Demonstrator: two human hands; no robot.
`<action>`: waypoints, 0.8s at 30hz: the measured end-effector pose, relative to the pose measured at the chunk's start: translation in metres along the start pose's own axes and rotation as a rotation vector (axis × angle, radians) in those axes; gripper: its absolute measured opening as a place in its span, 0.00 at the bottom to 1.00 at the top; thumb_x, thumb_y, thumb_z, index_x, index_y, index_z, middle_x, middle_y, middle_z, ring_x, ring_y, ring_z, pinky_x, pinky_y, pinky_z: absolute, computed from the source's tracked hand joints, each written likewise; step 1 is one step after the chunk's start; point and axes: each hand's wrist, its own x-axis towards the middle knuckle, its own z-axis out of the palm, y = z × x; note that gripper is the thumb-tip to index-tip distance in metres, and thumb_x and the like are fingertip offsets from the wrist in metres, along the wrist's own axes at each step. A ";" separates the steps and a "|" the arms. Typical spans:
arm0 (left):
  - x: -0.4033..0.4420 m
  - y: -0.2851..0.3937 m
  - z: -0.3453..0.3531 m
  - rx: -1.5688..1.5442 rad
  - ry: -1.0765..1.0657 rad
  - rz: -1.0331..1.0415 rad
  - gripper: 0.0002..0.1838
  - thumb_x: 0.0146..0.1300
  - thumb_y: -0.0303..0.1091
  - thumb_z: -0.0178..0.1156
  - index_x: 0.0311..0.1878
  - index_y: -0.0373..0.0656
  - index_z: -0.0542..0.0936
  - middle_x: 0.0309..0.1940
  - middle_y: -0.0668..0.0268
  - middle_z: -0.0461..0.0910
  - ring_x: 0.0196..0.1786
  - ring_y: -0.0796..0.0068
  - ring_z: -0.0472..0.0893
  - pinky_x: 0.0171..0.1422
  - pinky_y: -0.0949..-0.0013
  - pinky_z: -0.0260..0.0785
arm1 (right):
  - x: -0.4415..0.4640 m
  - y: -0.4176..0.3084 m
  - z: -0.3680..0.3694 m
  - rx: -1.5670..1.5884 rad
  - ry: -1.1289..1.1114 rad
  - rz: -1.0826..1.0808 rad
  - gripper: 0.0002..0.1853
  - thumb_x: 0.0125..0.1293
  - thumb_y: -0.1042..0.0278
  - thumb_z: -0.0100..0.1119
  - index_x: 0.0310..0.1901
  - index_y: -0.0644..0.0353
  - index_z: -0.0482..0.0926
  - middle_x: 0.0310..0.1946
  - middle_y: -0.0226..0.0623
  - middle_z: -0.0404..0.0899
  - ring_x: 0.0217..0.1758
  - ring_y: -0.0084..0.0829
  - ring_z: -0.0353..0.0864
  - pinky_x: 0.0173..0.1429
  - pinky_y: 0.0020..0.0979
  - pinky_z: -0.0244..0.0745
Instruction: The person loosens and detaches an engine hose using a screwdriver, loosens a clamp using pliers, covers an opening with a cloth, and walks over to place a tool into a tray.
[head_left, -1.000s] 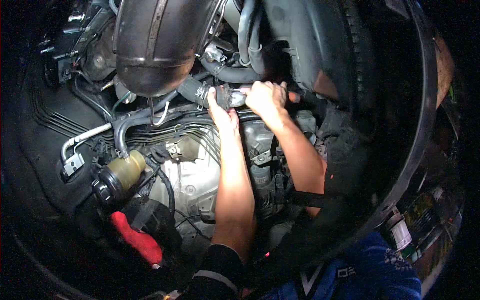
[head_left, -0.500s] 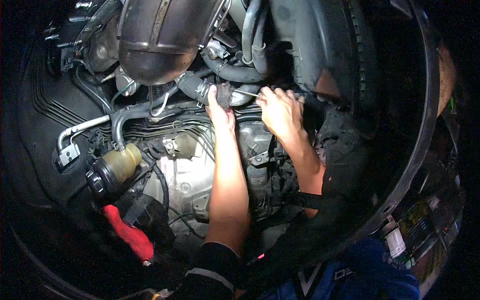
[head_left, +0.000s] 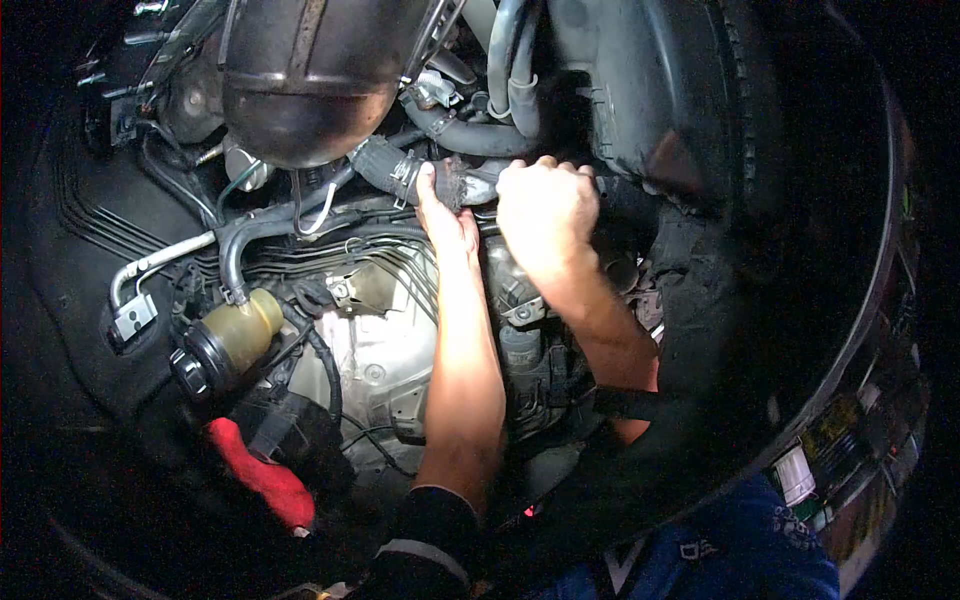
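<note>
My left hand [head_left: 447, 218] is closed round a black rubber hose [head_left: 385, 172], thumb on top near the frayed, dirty end. A spring clamp [head_left: 408, 186] sits on the hose just left of the thumb. Right of the hose end is a pale metal pipe [head_left: 482, 189]; whether the two still join cannot be made out. My right hand [head_left: 548, 215] forms a fist beside the pipe. The thin metal-shafted hand tool it gripped a moment ago is mostly hidden behind the knuckles now.
A large dark metal housing [head_left: 310, 110] hangs above the hose. Thin lines [head_left: 390, 250] run below it. A yellowish fluid reservoir [head_left: 240, 325] and a red cloth-like item [head_left: 262, 475] are at left. A curved black rim [head_left: 830, 370] borders the right.
My right hand has turned and moved slightly left towards the hose end, so its knuckles cover the tool shaft. My left hand keeps its hold on the hose.
</note>
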 end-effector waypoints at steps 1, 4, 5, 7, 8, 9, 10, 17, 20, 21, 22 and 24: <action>-0.003 0.001 0.001 0.009 -0.003 0.007 0.25 0.65 0.40 0.68 0.61 0.39 0.74 0.50 0.57 0.83 0.50 0.63 0.85 0.59 0.56 0.79 | 0.001 0.009 0.004 0.032 0.012 0.014 0.11 0.67 0.58 0.58 0.36 0.53 0.87 0.34 0.45 0.86 0.41 0.44 0.87 0.53 0.47 0.76; -0.010 0.004 0.009 0.032 0.009 0.054 0.24 0.65 0.41 0.68 0.59 0.37 0.76 0.50 0.55 0.84 0.50 0.62 0.86 0.60 0.55 0.80 | 0.007 0.039 0.037 0.320 -0.033 0.037 0.13 0.69 0.56 0.58 0.43 0.52 0.88 0.38 0.46 0.86 0.47 0.48 0.84 0.57 0.51 0.70; -0.009 0.003 0.008 0.023 0.003 0.047 0.24 0.65 0.41 0.68 0.59 0.37 0.76 0.50 0.55 0.84 0.50 0.62 0.86 0.60 0.55 0.80 | 0.007 0.045 0.051 0.387 -0.006 0.045 0.14 0.70 0.55 0.58 0.45 0.52 0.88 0.40 0.46 0.85 0.49 0.48 0.83 0.58 0.51 0.69; -0.003 0.000 0.002 -0.001 -0.010 0.031 0.24 0.65 0.41 0.68 0.59 0.36 0.76 0.49 0.55 0.85 0.49 0.62 0.86 0.59 0.56 0.80 | 0.000 0.045 0.068 0.344 0.049 0.020 0.15 0.71 0.53 0.57 0.48 0.52 0.86 0.40 0.48 0.82 0.49 0.50 0.80 0.55 0.54 0.68; 0.000 0.000 -0.002 0.007 -0.047 0.008 0.23 0.66 0.41 0.67 0.59 0.37 0.76 0.50 0.56 0.85 0.50 0.62 0.86 0.59 0.55 0.80 | -0.003 0.043 0.074 0.309 0.058 0.009 0.15 0.71 0.53 0.57 0.48 0.53 0.85 0.40 0.48 0.82 0.48 0.51 0.79 0.54 0.54 0.68; -0.003 0.003 0.003 0.008 -0.051 -0.002 0.22 0.67 0.41 0.67 0.58 0.38 0.77 0.50 0.56 0.85 0.51 0.62 0.86 0.58 0.55 0.80 | -0.003 0.042 0.075 0.274 0.068 0.001 0.15 0.71 0.53 0.57 0.47 0.54 0.84 0.39 0.48 0.81 0.47 0.51 0.79 0.54 0.55 0.68; -0.008 0.003 0.008 0.042 -0.018 0.038 0.23 0.67 0.42 0.67 0.58 0.37 0.77 0.50 0.55 0.84 0.51 0.63 0.85 0.58 0.56 0.80 | 0.000 0.044 0.076 0.309 0.063 -0.006 0.15 0.71 0.53 0.57 0.46 0.54 0.83 0.39 0.49 0.82 0.48 0.51 0.80 0.55 0.54 0.68; -0.035 -0.017 0.012 0.651 0.068 0.430 0.39 0.55 0.33 0.78 0.66 0.32 0.67 0.58 0.55 0.76 0.58 0.64 0.76 0.68 0.62 0.67 | 0.006 0.049 0.084 0.390 0.005 0.037 0.20 0.69 0.46 0.60 0.41 0.58 0.83 0.41 0.50 0.83 0.51 0.51 0.80 0.58 0.53 0.68; -0.040 -0.033 0.022 0.671 0.194 0.450 0.51 0.52 0.29 0.80 0.72 0.34 0.56 0.63 0.54 0.71 0.63 0.58 0.72 0.72 0.57 0.64 | 0.014 0.041 0.088 0.360 0.006 0.063 0.26 0.66 0.40 0.61 0.38 0.61 0.84 0.39 0.51 0.85 0.51 0.51 0.81 0.59 0.54 0.68; -0.036 -0.037 0.022 0.678 0.241 0.441 0.51 0.53 0.28 0.79 0.73 0.34 0.55 0.63 0.54 0.70 0.64 0.58 0.72 0.72 0.57 0.64 | 0.018 0.039 0.084 0.341 0.016 0.068 0.27 0.66 0.39 0.61 0.38 0.62 0.84 0.39 0.51 0.85 0.51 0.51 0.82 0.59 0.54 0.68; -0.033 -0.042 0.022 0.534 0.189 0.382 0.48 0.54 0.27 0.78 0.72 0.35 0.57 0.62 0.55 0.71 0.63 0.59 0.73 0.70 0.58 0.66 | 0.022 0.040 0.080 0.349 -0.061 0.080 0.30 0.65 0.36 0.61 0.39 0.63 0.86 0.40 0.53 0.87 0.53 0.52 0.82 0.60 0.53 0.68; -0.030 -0.051 0.019 0.248 0.088 0.254 0.42 0.57 0.24 0.76 0.71 0.35 0.61 0.61 0.56 0.74 0.61 0.62 0.75 0.68 0.58 0.70 | 0.029 0.044 0.065 0.410 -0.208 0.121 0.31 0.64 0.34 0.61 0.40 0.63 0.86 0.42 0.54 0.87 0.56 0.51 0.82 0.60 0.53 0.68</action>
